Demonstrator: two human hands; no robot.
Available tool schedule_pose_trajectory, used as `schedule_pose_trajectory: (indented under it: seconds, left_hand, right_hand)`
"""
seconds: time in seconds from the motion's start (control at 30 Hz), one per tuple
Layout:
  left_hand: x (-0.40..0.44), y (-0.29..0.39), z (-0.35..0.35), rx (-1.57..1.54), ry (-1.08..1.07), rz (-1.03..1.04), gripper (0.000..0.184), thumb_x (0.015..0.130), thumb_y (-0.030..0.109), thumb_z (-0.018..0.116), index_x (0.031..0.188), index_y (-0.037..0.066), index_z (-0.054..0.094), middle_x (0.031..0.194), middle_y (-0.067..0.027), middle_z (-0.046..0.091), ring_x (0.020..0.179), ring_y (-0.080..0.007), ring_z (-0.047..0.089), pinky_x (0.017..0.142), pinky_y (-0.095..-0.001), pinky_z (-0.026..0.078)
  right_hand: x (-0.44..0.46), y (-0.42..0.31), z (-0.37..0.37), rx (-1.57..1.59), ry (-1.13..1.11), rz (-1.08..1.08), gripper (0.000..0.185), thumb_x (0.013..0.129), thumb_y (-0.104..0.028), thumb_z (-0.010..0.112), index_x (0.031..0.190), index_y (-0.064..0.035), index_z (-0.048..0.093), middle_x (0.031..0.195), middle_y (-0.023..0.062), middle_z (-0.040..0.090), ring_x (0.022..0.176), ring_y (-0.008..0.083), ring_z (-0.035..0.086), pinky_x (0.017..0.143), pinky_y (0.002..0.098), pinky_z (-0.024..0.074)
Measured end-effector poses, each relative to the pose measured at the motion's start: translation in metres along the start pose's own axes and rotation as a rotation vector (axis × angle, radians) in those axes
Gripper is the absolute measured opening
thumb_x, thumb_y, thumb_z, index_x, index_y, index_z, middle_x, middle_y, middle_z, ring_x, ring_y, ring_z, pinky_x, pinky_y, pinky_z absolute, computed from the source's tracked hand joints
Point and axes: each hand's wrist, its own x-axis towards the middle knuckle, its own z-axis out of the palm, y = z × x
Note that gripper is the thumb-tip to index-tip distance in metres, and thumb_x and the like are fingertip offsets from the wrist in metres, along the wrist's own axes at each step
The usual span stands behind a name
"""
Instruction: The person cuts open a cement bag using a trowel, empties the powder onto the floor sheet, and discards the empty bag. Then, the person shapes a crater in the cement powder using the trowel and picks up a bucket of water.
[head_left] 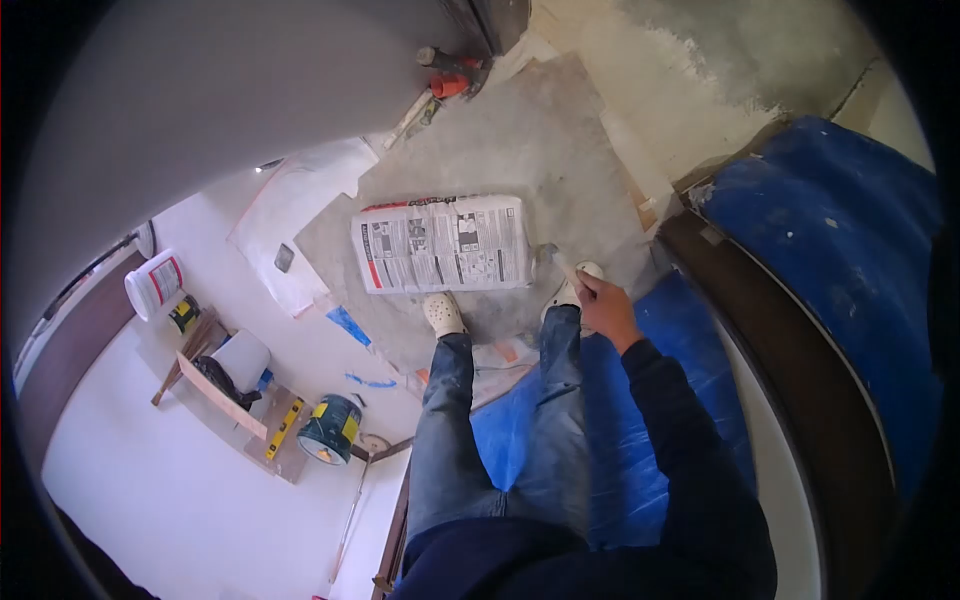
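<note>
My right hand (606,310) is closed around the light handle of a small tool (566,266), whose head points toward the right end of a bag. The bag (445,243), white with printed text and red marks, lies flat on the grey concrete floor (560,150). A small gap seems to separate the tool from the bag. My left hand does not show. Two light clogs (443,314) are on my feet, just below the bag.
Blue sheeting (640,400) covers floor at the right, beside a dark curved edge (790,310). At the left are a white bucket (155,284), a dark green bucket (331,428) and a yellow level (285,427). Red-and-black tools (450,84) lie near the top.
</note>
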Motion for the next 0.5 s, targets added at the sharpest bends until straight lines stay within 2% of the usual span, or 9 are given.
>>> schedule_pose_trajectory:
  seconds: [0.07,0.17,0.2,0.27,0.37,0.5]
  left_hand:
    - [-0.004,-0.012,0.005,0.124,-0.002,0.128,0.068,0.093,0.06,0.024,0.137,0.011,0.042,0.152,-0.0086,0.022,0.141,-0.032,0.013,0.111,-0.0592,0.001]
    - [-0.002,0.015,0.003,0.106,-0.019,0.133,0.065,0.095,0.055,0.023,0.138,0.009,0.04,0.152,-0.0101,0.022,0.141,-0.0331,0.013,0.111,-0.0591,0.001]
    - [-0.002,0.019,0.003,0.088,-0.043,0.133,0.064,0.096,0.053,0.023,0.139,0.008,0.039,0.152,-0.0109,0.021,0.141,-0.0336,0.012,0.111,-0.0591,0.001]
    - [-0.004,0.008,-0.008,0.107,-0.052,0.078,0.061,0.098,0.048,0.023,0.14,0.006,0.036,0.152,-0.0125,0.02,0.141,-0.0347,0.012,0.11,-0.059,0.001]
    - [0.001,0.003,-0.012,0.126,-0.037,0.119,0.06,0.098,0.046,0.023,0.14,0.005,0.036,0.152,-0.0132,0.02,0.141,-0.0354,0.012,0.11,-0.0591,0.002]
    - [0.0,0.003,-0.009,0.127,-0.032,0.193,0.059,0.099,0.044,0.023,0.14,0.003,0.035,0.152,-0.0141,0.02,0.141,-0.0362,0.012,0.11,-0.0593,0.003]
  right_hand:
    - [0.049,0.008,0.015,-0.051,0.013,-0.071,0.032,0.087,-0.026,0.052,0.113,-0.0126,0.064,0.092,0.0211,0.065,0.088,0.0376,0.061,0.077,0.0439,0.0493]
    - [0.09,-0.001,0.021,-0.127,-0.021,-0.001,0.03,0.086,-0.025,0.053,0.111,-0.0135,0.065,0.088,0.0211,0.065,0.083,0.0378,0.062,0.073,0.0453,0.0501]
    - [0.085,0.007,0.02,-0.185,-0.011,0.008,0.029,0.086,-0.029,0.051,0.107,-0.0164,0.066,0.088,0.0196,0.065,0.084,0.0377,0.062,0.074,0.0469,0.0503]
    - [0.076,0.007,0.033,-0.205,-0.021,0.031,0.029,0.086,-0.029,0.051,0.107,-0.0158,0.066,0.087,0.0198,0.065,0.083,0.0376,0.062,0.073,0.0469,0.0504]
    - [0.073,0.001,0.031,-0.154,-0.006,0.034,0.031,0.087,-0.028,0.051,0.11,-0.0154,0.066,0.086,0.0201,0.065,0.08,0.0383,0.063,0.072,0.047,0.0506]
    - [0.031,-0.02,-0.028,-0.049,-0.065,0.015,0.034,0.088,-0.029,0.05,0.117,-0.0159,0.062,0.087,0.0201,0.066,0.08,0.0389,0.063,0.073,0.0476,0.05]
